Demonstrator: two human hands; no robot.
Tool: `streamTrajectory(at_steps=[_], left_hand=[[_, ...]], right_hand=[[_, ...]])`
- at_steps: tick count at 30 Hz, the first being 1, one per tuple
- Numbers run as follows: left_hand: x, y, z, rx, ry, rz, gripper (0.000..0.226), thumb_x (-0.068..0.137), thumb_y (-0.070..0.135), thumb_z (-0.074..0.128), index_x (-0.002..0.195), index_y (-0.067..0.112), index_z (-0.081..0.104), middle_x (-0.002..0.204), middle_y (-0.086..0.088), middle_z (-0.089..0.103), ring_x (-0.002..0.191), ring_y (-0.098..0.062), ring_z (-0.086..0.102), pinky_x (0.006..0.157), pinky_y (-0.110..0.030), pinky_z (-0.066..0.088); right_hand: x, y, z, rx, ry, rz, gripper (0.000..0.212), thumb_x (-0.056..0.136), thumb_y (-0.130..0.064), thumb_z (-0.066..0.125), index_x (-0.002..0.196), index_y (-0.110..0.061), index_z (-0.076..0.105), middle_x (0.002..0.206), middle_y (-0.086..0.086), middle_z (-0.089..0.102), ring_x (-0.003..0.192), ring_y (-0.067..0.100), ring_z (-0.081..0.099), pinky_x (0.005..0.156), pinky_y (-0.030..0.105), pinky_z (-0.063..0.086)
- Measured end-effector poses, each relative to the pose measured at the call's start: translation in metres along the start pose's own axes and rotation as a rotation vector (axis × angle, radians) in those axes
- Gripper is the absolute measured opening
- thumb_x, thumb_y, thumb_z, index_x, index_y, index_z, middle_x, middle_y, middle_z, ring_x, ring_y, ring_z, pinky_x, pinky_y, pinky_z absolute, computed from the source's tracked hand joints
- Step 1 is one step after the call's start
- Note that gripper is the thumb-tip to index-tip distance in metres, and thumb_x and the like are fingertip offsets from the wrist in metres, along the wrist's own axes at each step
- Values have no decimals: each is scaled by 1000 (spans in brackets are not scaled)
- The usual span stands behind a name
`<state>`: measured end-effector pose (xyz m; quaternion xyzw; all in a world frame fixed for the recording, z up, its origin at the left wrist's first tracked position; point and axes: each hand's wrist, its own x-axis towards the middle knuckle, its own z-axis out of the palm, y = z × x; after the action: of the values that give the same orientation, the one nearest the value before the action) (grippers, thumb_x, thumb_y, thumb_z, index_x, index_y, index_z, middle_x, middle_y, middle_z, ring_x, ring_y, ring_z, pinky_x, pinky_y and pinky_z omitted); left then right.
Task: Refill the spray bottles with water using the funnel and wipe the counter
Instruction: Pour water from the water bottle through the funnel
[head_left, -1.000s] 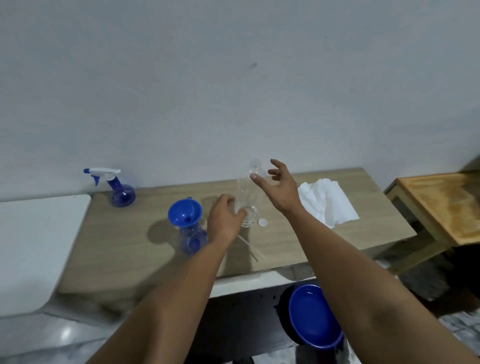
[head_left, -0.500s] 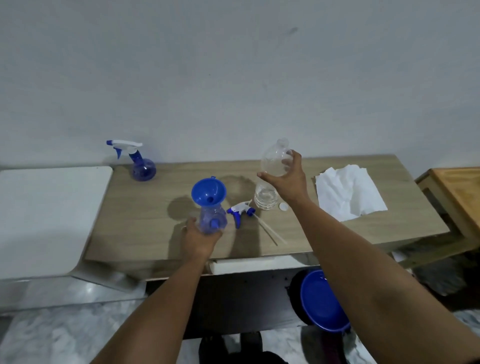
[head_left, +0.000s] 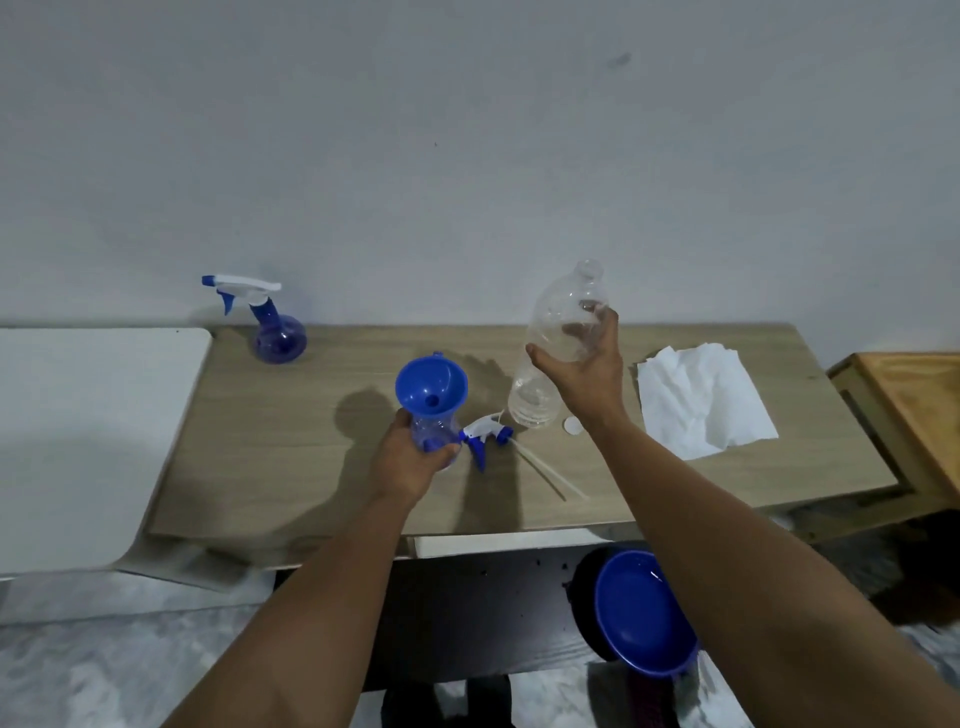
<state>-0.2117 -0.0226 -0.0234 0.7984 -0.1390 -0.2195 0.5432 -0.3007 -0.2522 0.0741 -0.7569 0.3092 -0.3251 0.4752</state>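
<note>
A blue funnel (head_left: 430, 387) sits in the neck of an uncapped clear blue spray bottle (head_left: 435, 432) near the counter's (head_left: 270, 441) middle. My left hand (head_left: 413, 460) grips that bottle's body. My right hand (head_left: 587, 371) holds a clear plastic water bottle (head_left: 558, 338), uncapped and tilted slightly, just right of the funnel. The removed spray head (head_left: 485, 434) with its white tube lies on the counter between them. A small white cap (head_left: 573, 426) lies by the water bottle's base. A second blue spray bottle (head_left: 270, 325) with its head on stands at the back left.
A crumpled white paper towel (head_left: 701, 402) lies on the counter's right part. A white surface (head_left: 78, 441) adjoins the counter on the left, a wooden table (head_left: 914, 405) on the right. A blue basin (head_left: 641, 613) sits below the front edge.
My left hand moved from the water bottle to the funnel-topped spray bottle and closed on it. My right hand closed round the water bottle and has lifted and tilted it.
</note>
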Motion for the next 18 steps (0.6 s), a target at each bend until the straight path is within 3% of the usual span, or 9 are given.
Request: streamTrajectory(at_steps=[2, 5, 11, 18], left_hand=[[2, 3, 3, 25, 2, -9, 64, 68, 18, 90, 120, 30, 54, 107, 10, 69, 98, -12, 67, 86, -34, 53], [4, 7, 6, 56, 5, -19, 65, 69, 19, 90, 120, 31, 51, 106, 8, 69, 97, -15, 68, 83, -31, 51], [5, 13, 3, 169, -44, -43, 67, 67, 32, 89, 123, 26, 52, 107, 6, 69, 97, -18, 67, 88, -42, 56], [5, 15, -2, 189, -60, -43, 61, 69, 26, 86, 120, 25, 53, 109, 2, 70, 101, -23, 68, 91, -46, 54]], right_hand=[[4, -17, -4, 5, 15, -25, 77, 66, -39, 92, 126, -47, 45, 114, -19, 65, 112, 1, 64, 97, 37, 57], [11, -35, -10, 18, -33, -70, 74, 66, -32, 89, 126, -43, 47, 114, -19, 67, 114, 2, 66, 97, 37, 58], [17, -51, -20, -130, -298, -178, 89, 64, -28, 90, 136, -49, 41, 107, -6, 67, 103, 11, 67, 86, 29, 57], [10, -55, -27, -445, -647, -176, 89, 64, -29, 90, 135, -40, 39, 104, -3, 63, 93, 7, 64, 82, 27, 54]])
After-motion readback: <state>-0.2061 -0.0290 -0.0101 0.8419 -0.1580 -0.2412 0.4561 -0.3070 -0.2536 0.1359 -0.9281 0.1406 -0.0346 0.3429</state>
